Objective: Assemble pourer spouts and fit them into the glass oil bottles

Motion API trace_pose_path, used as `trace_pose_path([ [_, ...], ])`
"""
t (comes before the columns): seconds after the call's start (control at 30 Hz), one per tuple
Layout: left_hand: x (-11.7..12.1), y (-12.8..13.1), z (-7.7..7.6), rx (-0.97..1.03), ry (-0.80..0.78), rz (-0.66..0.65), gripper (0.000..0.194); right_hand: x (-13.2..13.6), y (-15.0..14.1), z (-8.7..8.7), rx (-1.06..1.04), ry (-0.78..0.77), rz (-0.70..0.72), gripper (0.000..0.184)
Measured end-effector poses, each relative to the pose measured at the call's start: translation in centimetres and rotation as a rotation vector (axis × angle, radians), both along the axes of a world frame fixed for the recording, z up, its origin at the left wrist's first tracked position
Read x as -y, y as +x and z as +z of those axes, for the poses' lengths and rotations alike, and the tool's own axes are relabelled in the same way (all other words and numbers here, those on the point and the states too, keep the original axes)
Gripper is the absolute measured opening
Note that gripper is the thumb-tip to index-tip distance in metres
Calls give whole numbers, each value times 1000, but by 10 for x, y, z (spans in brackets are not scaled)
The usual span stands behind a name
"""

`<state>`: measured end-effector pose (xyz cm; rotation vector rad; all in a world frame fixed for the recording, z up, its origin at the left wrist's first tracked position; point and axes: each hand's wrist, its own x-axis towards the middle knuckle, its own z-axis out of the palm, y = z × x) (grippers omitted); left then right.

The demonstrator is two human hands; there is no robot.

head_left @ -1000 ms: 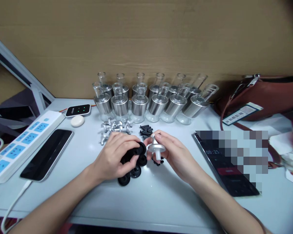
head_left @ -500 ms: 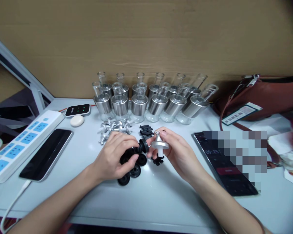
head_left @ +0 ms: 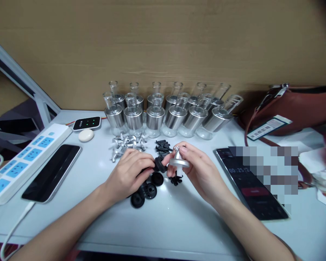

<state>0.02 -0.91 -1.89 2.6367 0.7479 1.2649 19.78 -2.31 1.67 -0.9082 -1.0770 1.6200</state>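
Pale counter (head_left: 179, 224) shoved up against a big cardboard wall (head_left: 163, 40), pretty busy. Just the head view to go on, so call the gap between the hands the clock centre, with 12 at the cardboard.

Left hand (head_left: 129, 172): fingers pinched together on a black cap (head_left: 160, 165), lifted, right by the centre. Some of it's hidden behind the fingers. Right hand (head_left: 198, 163): fingers clamped on a silver piece (head_left: 179, 162), cone end up, wide flange in the middle, white stem pointing down. It sits just toward 3, really close to the cap; can't tell if the right fingertips touch the cap too.

More black caps (head_left: 150, 190) lie around 7, partly under the left hand. Small black bits (head_left: 176, 180) at about 5, just below the silver piece. Pile of metal parts (head_left: 129, 143) at 10, bunch of black screws (head_left: 163, 145) at 12, and past those, two rows of bottles (head_left: 155, 117), glass necks with steel collars.

Way out at 9: a power strip (head_left: 29, 159) and a phone (head_left: 53, 174) with a white cable (head_left: 19, 217) plugged in. A little gadget (head_left: 87, 123) with green lights and a white case (head_left: 86, 135) are at 10. Another phone (head_left: 250, 188) at 3, brown bag (head_left: 301, 108) at 2.
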Motion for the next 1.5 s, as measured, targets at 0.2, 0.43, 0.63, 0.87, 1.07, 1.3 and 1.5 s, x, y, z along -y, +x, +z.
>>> trace_pose_path([
  [0.2,1,0,0,5,17,4,9,-1,0,-1,53,-13,-61,24],
  [0.43,4,1,3,8,23,5,10,-4,1,-10,114,115,-297,19],
  [0.63,5,1,4,10,29,16,11,0,-3,-7,226,176,-290,19],
  [0.87,6,0,4,14,46,44,10,2,-6,-8,299,217,-277,23],
  [1.07,6,1,5,26,63,43,11,2,-6,-8,306,241,-270,23],
  [1.3,6,2,6,13,80,58,11,3,-6,-10,320,235,-268,22],
  [1.5,5,2,3,19,84,80,16,2,-6,-9,317,206,-242,24],
])
